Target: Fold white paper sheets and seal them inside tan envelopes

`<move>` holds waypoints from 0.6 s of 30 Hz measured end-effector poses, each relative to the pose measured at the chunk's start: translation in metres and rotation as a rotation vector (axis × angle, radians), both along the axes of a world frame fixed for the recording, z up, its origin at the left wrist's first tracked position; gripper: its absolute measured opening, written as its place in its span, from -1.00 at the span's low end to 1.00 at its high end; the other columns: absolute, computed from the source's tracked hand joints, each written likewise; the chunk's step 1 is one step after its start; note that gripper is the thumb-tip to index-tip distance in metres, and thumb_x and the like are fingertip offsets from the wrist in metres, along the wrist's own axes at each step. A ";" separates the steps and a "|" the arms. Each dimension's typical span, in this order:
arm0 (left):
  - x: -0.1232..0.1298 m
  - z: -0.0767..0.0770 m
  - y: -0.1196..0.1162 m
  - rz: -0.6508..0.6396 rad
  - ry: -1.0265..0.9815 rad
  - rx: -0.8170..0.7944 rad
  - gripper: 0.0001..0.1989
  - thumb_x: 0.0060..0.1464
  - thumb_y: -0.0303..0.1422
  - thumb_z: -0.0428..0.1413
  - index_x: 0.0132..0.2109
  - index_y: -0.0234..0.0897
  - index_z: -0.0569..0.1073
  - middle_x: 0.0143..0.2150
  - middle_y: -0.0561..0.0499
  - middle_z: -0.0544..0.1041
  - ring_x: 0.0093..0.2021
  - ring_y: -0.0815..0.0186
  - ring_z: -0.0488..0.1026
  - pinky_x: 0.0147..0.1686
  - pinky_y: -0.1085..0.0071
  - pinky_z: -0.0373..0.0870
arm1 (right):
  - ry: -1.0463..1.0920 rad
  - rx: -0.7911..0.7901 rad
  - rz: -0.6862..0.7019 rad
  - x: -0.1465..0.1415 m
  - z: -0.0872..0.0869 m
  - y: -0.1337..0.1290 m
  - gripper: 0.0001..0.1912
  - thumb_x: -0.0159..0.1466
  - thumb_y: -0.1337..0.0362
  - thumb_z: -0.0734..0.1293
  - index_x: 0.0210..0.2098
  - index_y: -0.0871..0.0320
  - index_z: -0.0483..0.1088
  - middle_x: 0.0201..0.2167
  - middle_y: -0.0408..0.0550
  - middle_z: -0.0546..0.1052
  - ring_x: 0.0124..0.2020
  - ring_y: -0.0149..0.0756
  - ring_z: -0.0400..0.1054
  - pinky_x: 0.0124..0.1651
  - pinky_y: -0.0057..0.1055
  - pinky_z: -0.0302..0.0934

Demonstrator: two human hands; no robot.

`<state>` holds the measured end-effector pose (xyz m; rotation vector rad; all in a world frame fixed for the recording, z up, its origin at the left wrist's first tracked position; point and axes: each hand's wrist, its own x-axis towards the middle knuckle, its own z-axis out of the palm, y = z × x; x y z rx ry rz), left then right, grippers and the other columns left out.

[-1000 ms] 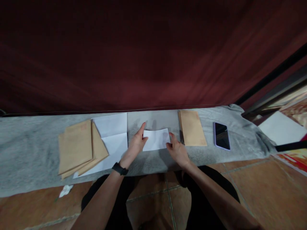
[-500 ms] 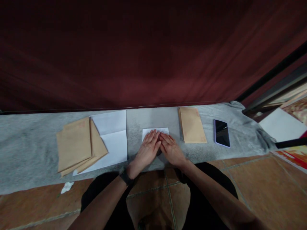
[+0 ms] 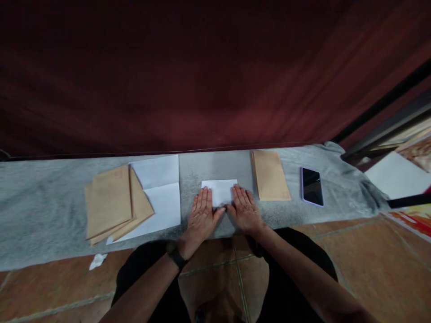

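A small folded sheet of white paper (image 3: 221, 190) lies flat on the grey cloth, straight in front of me. My left hand (image 3: 201, 217) rests on its left edge, fingers stretched forward and thumb out to the side. On the right edge lies my right hand (image 3: 245, 211), also flat with fingers extended. Both thumbs nearly meet at the paper's near edge. The middle of the sheet shows between the hands, while its side edges are partly covered by fingers. Neither hand grips anything.
Left, several brown envelopes (image 3: 112, 202) overlap creased white sheets (image 3: 164, 202). Right of my hands lies a stack of brown envelopes (image 3: 271, 175), then a phone (image 3: 311, 186) with a purple edge. Grey cloth (image 3: 43, 206) lies beneath; a dark red curtain (image 3: 215, 89) hangs behind.
My hands have moved apart from the middle of the folded paper out to its left and right edges, uncovering its centre. The paper stays in about the same place.
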<state>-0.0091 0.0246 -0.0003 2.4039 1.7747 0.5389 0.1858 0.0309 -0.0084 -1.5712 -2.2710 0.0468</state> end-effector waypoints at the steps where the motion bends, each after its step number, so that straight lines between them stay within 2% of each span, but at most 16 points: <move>1: -0.002 0.000 0.000 0.020 -0.004 0.007 -0.22 0.34 -0.01 -0.10 0.46 -0.50 -0.01 0.47 -0.40 0.07 0.49 -0.04 -0.05 0.39 -0.07 0.05 | 0.007 0.008 -0.013 0.001 -0.001 0.000 -0.31 0.48 0.10 0.13 0.47 0.32 -0.10 0.42 0.26 0.13 0.44 0.02 0.03 0.43 0.04 -0.06; 6: -0.010 0.001 0.000 0.101 -0.015 0.016 -0.33 0.36 -0.14 -0.11 0.45 -0.45 0.05 0.45 -0.36 0.14 0.48 -0.04 0.01 0.40 -0.11 0.00 | 0.012 0.009 -0.052 0.003 -0.004 0.000 -0.34 0.49 0.11 0.11 0.45 0.35 -0.03 0.41 0.28 0.15 0.43 0.00 0.04 0.43 0.01 -0.05; 10: -0.006 0.008 0.010 0.123 -0.030 0.022 -0.37 0.36 -0.23 -0.15 0.45 -0.47 0.04 0.46 -0.34 0.11 0.49 -0.03 -0.05 0.42 -0.14 -0.05 | 0.018 -0.009 -0.065 0.003 0.002 0.002 -0.38 0.50 0.13 0.09 0.43 0.35 0.02 0.41 0.26 0.16 0.44 0.00 0.03 0.43 0.03 -0.05; 14: 0.013 0.012 0.024 -0.045 -0.010 0.022 -0.40 0.37 -0.31 -0.22 0.48 -0.40 -0.02 0.50 -0.22 0.05 0.51 0.12 -0.13 0.45 -0.02 -0.07 | 0.039 -0.018 0.007 -0.002 0.015 0.012 -0.43 0.51 0.17 0.03 0.45 0.24 0.02 0.43 0.11 0.16 0.46 -0.10 -0.01 0.47 0.02 -0.12; 18: 0.027 0.003 0.032 -0.194 0.059 -0.015 -0.39 0.34 -0.39 -0.23 0.46 -0.50 0.00 0.49 -0.29 0.05 0.51 0.13 -0.16 0.45 0.02 -0.05 | 0.041 -0.063 0.133 -0.014 0.022 0.024 -0.43 0.52 0.17 -0.01 0.45 0.24 0.00 0.45 0.04 0.11 0.48 -0.21 -0.08 0.49 -0.10 -0.12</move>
